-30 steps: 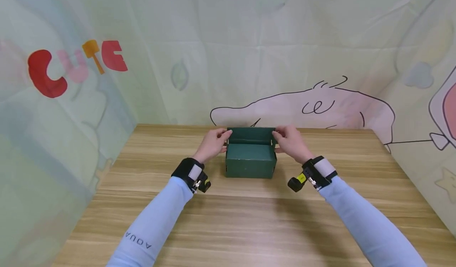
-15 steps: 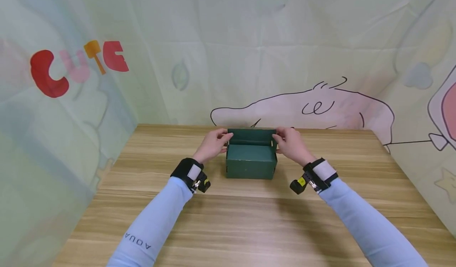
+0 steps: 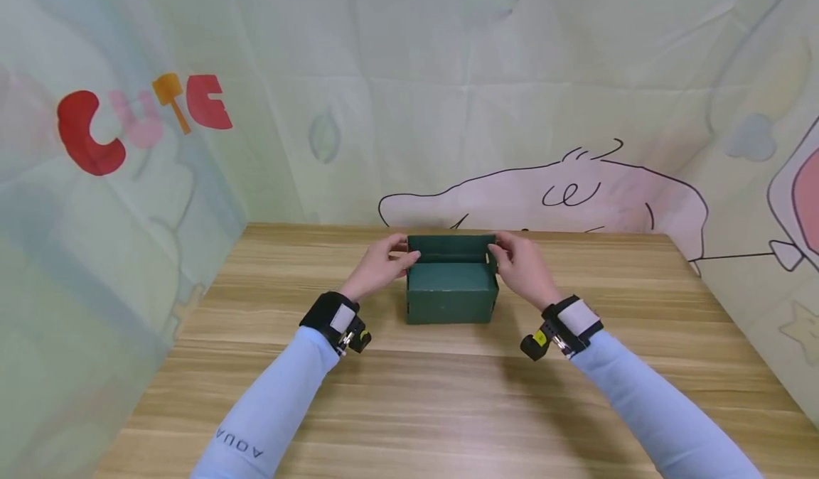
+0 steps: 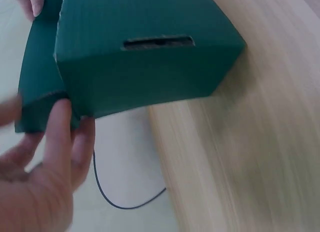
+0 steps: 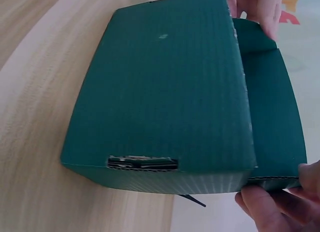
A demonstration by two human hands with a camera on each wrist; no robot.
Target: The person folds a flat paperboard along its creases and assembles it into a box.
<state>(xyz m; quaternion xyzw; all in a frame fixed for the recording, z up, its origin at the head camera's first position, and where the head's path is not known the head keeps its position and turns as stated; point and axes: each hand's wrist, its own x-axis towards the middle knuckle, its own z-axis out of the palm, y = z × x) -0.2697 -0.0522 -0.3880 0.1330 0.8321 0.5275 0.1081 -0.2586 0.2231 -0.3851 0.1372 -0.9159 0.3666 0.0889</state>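
Note:
A small dark-green cardboard box (image 3: 451, 305) stands on the wooden table, with a panel (image 3: 451, 246) raised along its back and folded side flaps. My left hand (image 3: 377, 268) is at the panel's left end, thumb in front and fingers curled round the flap (image 4: 42, 109); the thumb is blurred in the left wrist view. At the other end my right hand (image 3: 527, 271) pinches the panel's corner, its thumb (image 5: 311, 176) on one side and fingers underneath. A torn-edged slot (image 4: 159, 42) shows in the box's side. The inside of the box is hidden.
The wood-grain table (image 3: 409, 401) stretches out in front of the box. Behind it hangs a printed cloth backdrop (image 3: 409, 109), which also covers the left and right sides. Each wrist wears a black strap with a small camera (image 3: 360, 340).
The raised panel has tipped slightly lower, and both hands have come down a little toward me. My left wrist has shifted left and down, and the left thumb now sits lower.

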